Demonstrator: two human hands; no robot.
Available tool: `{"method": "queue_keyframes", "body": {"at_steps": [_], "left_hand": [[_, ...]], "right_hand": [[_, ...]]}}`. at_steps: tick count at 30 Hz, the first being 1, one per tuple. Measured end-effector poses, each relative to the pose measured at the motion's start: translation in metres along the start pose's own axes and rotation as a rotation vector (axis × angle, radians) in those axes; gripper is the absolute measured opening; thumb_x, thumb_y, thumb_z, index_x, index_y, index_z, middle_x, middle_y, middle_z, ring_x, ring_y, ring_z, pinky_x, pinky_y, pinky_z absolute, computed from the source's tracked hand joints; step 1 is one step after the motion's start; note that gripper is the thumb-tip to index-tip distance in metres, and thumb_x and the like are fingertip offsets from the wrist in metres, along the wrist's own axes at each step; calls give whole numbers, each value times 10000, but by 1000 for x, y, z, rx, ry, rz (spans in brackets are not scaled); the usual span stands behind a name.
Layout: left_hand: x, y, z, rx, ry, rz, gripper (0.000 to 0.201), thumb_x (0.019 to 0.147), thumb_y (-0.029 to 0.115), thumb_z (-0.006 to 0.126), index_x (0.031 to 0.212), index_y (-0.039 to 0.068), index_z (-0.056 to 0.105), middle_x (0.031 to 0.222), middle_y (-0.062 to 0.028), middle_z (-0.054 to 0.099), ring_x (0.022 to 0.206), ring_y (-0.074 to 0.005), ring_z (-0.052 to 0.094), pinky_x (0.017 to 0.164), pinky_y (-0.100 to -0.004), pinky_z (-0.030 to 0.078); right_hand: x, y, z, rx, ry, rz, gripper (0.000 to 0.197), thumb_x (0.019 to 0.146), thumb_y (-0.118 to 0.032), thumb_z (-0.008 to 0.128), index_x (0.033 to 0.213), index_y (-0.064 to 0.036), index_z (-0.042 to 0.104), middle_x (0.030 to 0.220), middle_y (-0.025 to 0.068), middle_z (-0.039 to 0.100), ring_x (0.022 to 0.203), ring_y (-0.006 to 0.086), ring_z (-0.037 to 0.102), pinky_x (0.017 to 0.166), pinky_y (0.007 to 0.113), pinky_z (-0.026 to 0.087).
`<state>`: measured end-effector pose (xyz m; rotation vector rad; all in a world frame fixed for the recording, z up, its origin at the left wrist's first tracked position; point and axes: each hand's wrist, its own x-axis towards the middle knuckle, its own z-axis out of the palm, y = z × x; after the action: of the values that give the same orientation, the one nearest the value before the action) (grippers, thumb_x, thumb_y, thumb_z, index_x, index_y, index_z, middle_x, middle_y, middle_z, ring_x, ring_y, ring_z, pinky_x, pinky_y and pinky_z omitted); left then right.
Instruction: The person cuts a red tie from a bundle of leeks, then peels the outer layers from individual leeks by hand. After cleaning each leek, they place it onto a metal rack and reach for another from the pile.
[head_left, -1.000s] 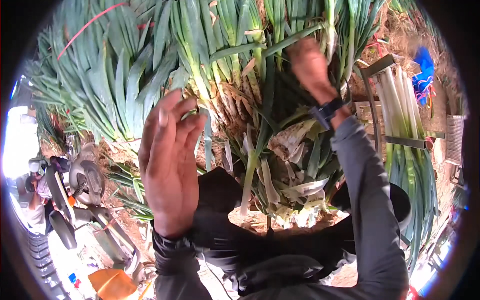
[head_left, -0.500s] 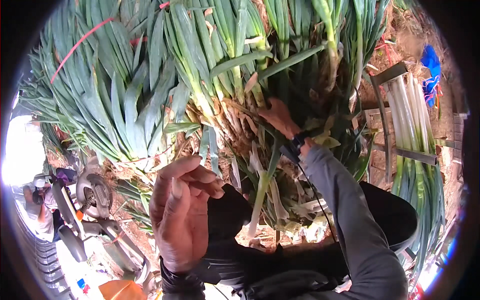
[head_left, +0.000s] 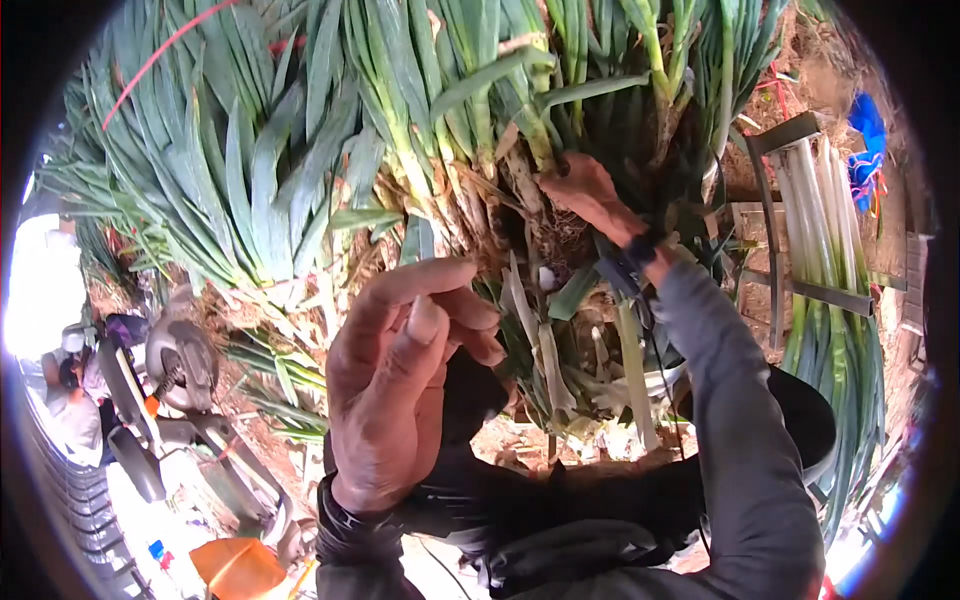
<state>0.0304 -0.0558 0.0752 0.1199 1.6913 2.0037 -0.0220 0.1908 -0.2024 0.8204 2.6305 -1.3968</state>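
Note:
My right hand (head_left: 592, 197) is closed around the lower stem of a green onion (head_left: 538, 130) at the front of a large heap, its dry outer skins and roots hanging below. A dark band circles that wrist. Nearer to me, my left hand (head_left: 400, 385) is raised with fingers loosely curled and thumb apart from them; nothing shows in it. Loose peeled stalks and leaf scraps (head_left: 635, 375) lie below my right wrist.
More bundled green onions (head_left: 250, 190) fill the left, with a pink tie (head_left: 165, 55) across. Cleaned green onions (head_left: 815, 210) rest in a metal rack (head_left: 835, 297) at right. A dark wheeled machine (head_left: 185, 365) and an orange object (head_left: 237, 568) stand lower left.
My right hand has moved right and slightly up, still at the heap's front. My left hand has shifted right and up. A loose stalk below them now lies farther right.

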Motion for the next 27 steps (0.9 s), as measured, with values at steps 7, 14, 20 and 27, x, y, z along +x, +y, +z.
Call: {"method": "queue_keyframes", "body": {"at_steps": [7,14,20,27], "left_hand": [[2,-1,-12,-115,-119,53,306,1034,191,554,1256,-16,594,1008,-109,654,877,-165,613,824,-310,491],[4,-9,-8,-118,-64,99,314,1022,234,592,1224,-6,618,1010,-97,671,882,-150,623,846,-320,502],[6,-10,-3,-116,-36,113,331,1001,264,624,1230,24,632,1005,-65,687,886,-133,628,891,-320,489],[37,-58,11,5,-40,88,586,953,343,668,1341,-68,512,1226,-150,595,1087,-239,625,985,-377,515]], "right_hand": [[-33,2,-28,-170,-141,-38,473,785,-397,696,1017,12,642,909,244,687,924,417,667,796,486,506],[-77,10,-47,-300,-161,-68,469,803,-409,695,1025,0,641,972,249,696,936,438,669,831,502,518],[-166,48,-29,-52,-432,-32,380,791,-333,709,1010,-26,666,901,173,712,828,334,694,741,455,523],[-198,83,-85,-29,-400,-69,315,810,-289,724,888,10,665,785,116,693,657,184,654,564,368,482]]}}
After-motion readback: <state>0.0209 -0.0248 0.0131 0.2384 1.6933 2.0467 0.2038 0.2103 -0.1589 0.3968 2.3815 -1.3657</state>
